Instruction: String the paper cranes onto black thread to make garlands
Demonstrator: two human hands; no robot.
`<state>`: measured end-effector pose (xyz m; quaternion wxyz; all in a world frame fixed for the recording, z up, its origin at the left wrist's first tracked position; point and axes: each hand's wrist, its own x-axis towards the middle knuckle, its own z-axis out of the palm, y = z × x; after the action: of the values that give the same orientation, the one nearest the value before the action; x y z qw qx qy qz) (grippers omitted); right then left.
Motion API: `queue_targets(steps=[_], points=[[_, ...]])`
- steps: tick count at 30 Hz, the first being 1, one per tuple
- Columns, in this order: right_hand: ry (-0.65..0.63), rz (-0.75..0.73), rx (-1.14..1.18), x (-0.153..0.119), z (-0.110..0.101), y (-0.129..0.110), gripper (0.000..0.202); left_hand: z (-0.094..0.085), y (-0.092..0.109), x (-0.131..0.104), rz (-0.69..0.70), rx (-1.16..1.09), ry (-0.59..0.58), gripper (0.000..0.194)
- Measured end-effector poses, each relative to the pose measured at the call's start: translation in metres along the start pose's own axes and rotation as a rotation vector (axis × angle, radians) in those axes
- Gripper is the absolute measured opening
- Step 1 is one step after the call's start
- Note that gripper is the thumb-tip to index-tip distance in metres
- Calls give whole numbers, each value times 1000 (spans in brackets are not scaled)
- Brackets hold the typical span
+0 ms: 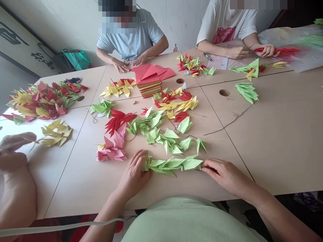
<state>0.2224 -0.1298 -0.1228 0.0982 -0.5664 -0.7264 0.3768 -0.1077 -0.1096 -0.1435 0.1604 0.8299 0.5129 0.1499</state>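
Note:
A row of light green folded paper cranes (174, 164) lies flat along the near side of the table. Its left end is gripped by my left hand (136, 171), with the fingers curled over the last crane. At the other end, my right hand (224, 173) pinches the tip, where a bit of dark thread shows under the fingers. Just beyond lie more green paper cranes (171, 141) with loose thread. Pink paper cranes (111, 148) and red paper cranes (119, 121) are to the left of them.
A stack of coloured paper squares (149, 88) stands mid-table. A big mixed pile of cranes (45, 101) is at left. A neighbour's hands (15, 148) hold yellow cranes (57, 132). Opposite, two people work; one grips red cranes (277, 51). Round holes (224, 92) pierce the tabletop.

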Motion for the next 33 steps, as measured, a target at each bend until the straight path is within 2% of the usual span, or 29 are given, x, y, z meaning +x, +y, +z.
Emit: queue_targets(steps=[6, 9, 11, 14, 17, 20, 22, 25, 29, 31, 33], points=[[58, 97, -59, -17, -24, 24, 28, -3, -4, -6, -96, -65, -2, 27], [88, 179, -152, -28, -38, 45, 29, -2, -7, -9, -89, -73, -14, 32], [157, 196, -236, -31, -42, 51, 24, 1, -7, -9, -65, -64, -12, 36], [286, 40, -277, -24, -36, 39, 19, 5, -6, -8, -33, -59, -14, 37], [242, -202, -201, -7, -21, 12, 20, 7, -5, -7, -17, -66, -20, 34], [255, -335, -213, 9, -9, -7, 23, 7, -5, -7, -7, -68, -12, 32], [278, -391, -223, 14, -7, -7, 26, 6, -5, -7, -6, -69, -14, 31], [306, -371, -217, 9, -14, 6, 27, 5, -4, -7, -1, -71, -8, 30], [333, -195, -237, -7, -31, 24, 26, 6, -4, -5, 22, -76, 12, 28], [326, -191, -229, -10, -34, 20, 27, 6, -5, -4, 25, -76, 2, 29], [299, -276, -196, -4, -29, 6, 29, 7, -5, -4, 24, -72, -12, 31]])
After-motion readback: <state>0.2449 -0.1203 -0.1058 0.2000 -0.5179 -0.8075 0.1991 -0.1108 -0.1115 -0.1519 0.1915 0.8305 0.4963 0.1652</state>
